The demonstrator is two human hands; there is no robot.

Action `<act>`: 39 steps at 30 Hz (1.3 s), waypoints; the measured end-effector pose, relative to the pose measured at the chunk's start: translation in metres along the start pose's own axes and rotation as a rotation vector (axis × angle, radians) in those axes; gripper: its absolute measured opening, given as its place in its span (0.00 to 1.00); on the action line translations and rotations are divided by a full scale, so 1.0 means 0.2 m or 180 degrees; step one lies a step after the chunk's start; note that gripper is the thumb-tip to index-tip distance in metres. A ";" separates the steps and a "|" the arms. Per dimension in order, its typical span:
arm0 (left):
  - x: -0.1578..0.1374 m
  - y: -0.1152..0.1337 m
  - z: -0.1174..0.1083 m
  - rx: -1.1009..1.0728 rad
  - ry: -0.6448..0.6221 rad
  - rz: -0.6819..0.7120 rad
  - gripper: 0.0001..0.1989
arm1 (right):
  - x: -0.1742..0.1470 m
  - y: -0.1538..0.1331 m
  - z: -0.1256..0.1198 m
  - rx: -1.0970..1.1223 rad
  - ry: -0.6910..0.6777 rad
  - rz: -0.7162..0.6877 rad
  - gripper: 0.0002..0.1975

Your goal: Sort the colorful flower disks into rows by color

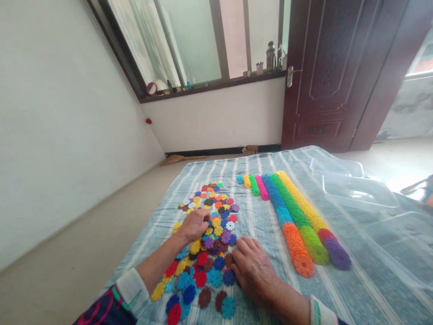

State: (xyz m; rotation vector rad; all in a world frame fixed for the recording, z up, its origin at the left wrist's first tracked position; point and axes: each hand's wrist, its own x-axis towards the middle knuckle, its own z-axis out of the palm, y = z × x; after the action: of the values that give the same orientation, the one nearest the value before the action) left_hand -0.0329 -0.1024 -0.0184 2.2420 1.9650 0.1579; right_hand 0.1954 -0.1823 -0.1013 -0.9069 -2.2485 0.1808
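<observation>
A bed covered with a blue-and-white striped cloth (264, 225) carries everything here. To the right of the hands lie three long rods of stacked plastic flower discs side by side: one blue turning orange at the near end (287, 225), one green (297, 216), and one yellow ending in red and purple (318, 221); beyond their far ends sit four short stacks in blue, yellow, green and pink (253, 184). Further right, clear plastic trays (358, 192) rest on the cloth, well apart from the hands. Behind the bed are a white wall with a window sill holding a metal flask (270, 56) and small items, and a dark brown wooden door (331, 72). Nothing stands between the hands and the loose pile of multicoloured flat plastic flower discs (209, 243), which spreads across the left part of the cloth from the far edge toward the sleeves. The left hand (194, 225) lies on the middle of that pile, its grip curled loosely with fingertips pressing onto discs; whether it has one pinched I cannot tell. The right hand (253, 268) rests palm down at the pile's right edge, grip released and fingers spread flat, their tips touching brown and blue discs without grasping any.
</observation>
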 end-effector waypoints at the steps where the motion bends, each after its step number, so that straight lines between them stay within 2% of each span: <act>1: -0.01 0.00 0.00 0.0011 0.0008 0.0007 0.07 | 0.00 0.00 0.00 0.0019 0.0016 0.0002 0.03; 17: -0.08 -0.03 0.06 0.0055 0.0213 0.0057 0.08 | -0.01 0.01 -0.01 0.0010 -0.0056 0.0032 0.05; 22: -0.09 -0.01 0.03 -0.0071 0.0327 -0.0016 0.09 | -0.02 0.01 -0.02 0.0098 -0.0097 0.0073 0.06; 28: -0.05 -0.02 -0.02 -0.0289 0.0545 -0.0084 0.11 | -0.03 0.01 -0.04 0.0287 -0.0111 0.0138 0.07; 39: 0.06 0.00 -0.02 -0.0621 0.0591 0.0004 0.13 | -0.05 0.02 -0.02 0.0212 -0.0058 0.0066 0.06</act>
State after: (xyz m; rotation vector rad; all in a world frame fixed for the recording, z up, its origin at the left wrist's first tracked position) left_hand -0.0330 -0.0910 -0.0143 2.1712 1.9390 0.5515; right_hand 0.2057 -0.1868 -0.1056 -0.8967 -2.2369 0.2727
